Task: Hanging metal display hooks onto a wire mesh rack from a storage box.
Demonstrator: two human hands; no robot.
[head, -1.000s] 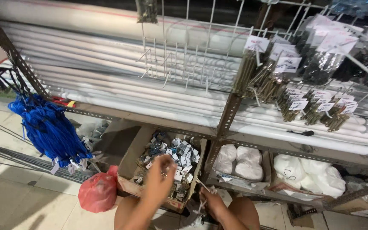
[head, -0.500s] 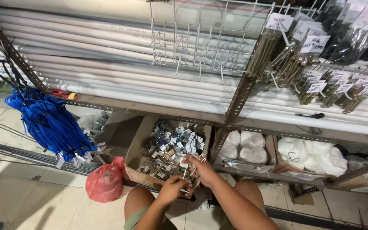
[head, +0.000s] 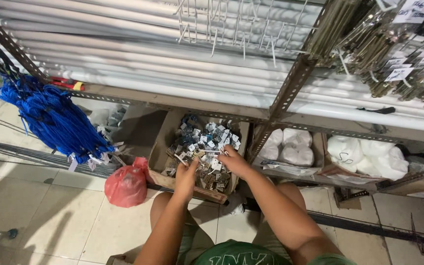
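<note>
A brown cardboard box [head: 159,156] sits on the floor under a metal rack, filled with several small metal hardware pieces [head: 207,142] in clear packets. My left hand [head: 186,175] reaches into the box's near side, fingers curled over the pieces; whether it holds one I cannot tell. My right hand [head: 232,161] is over the box's right part, fingers closed around small metal pieces. My knees show below the box.
A red plastic bag [head: 126,185] lies left of the box. Blue cords [head: 50,115] hang from the rack at left. White pipes [head: 172,59] fill the shelf above. White sacks [head: 290,145] sit in boxes at right. Bagged bolts [head: 398,64] hang at upper right.
The view has tilted and moved closer to the box. Both hands have gone from in front of the box into it, onto the metal pieces.
</note>
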